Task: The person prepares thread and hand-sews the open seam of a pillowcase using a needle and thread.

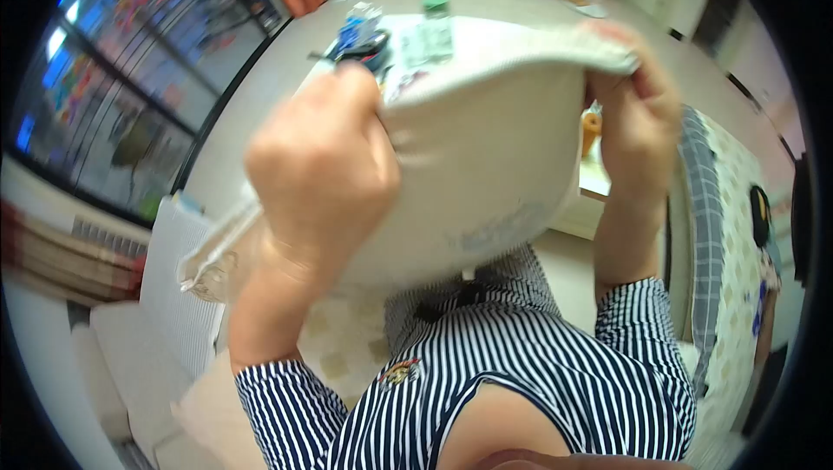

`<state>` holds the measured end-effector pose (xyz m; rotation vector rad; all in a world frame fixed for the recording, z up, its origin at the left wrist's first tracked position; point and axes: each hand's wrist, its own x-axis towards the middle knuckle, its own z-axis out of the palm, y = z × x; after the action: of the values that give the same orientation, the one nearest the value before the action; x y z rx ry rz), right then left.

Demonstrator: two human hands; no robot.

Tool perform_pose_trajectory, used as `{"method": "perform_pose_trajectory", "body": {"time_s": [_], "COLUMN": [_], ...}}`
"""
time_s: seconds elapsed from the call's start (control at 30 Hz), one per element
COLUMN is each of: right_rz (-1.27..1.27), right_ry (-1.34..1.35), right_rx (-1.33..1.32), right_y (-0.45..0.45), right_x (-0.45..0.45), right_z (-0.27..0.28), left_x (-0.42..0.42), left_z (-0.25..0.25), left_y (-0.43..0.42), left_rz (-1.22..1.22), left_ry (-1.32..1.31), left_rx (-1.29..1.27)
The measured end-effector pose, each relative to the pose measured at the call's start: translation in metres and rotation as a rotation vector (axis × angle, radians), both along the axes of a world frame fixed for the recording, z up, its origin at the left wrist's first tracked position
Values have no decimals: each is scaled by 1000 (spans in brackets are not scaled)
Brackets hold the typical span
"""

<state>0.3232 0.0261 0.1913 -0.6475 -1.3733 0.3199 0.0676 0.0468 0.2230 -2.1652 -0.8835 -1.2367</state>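
Observation:
A cream-coloured cloth piece (486,166) with a ribbed edge and a faint grey print is stretched between my two raised hands, above my lap. My left hand (321,153), somewhat blurred, is a fist closed on the cloth's upper left part. At the cloth's upper right corner, my right hand (629,97) pinches the edge between thumb and fingers. Another fold of the cloth with a brown print hangs to the left, behind my left wrist.
Beyond the cloth is a white table (486,32) holding a green-capped container (436,23) and blue items (360,36). A grey sofa (130,348) stands at the left, and a patterned seat with a checked edge (703,236) at the right.

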Motion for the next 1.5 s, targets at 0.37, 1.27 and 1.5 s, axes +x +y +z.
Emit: {"method": "perform_pose_trajectory", "body": {"time_s": [0.37, 1.27, 1.5], "right_rz": [-346, -262, -582], "right_ry": [177, -659, -631], "right_rx": [-509, 148, 244], "right_y": [-81, 59, 80], "right_x": [123, -69, -23], "right_z": [-87, 94, -47], "left_x": [52, 78, 39], "left_z": [-54, -81, -67], "left_y": [18, 99, 42], "left_rz": [-299, -444, -265], "left_ry": [76, -82, 54], "left_rx": [-662, -292, -198]}}
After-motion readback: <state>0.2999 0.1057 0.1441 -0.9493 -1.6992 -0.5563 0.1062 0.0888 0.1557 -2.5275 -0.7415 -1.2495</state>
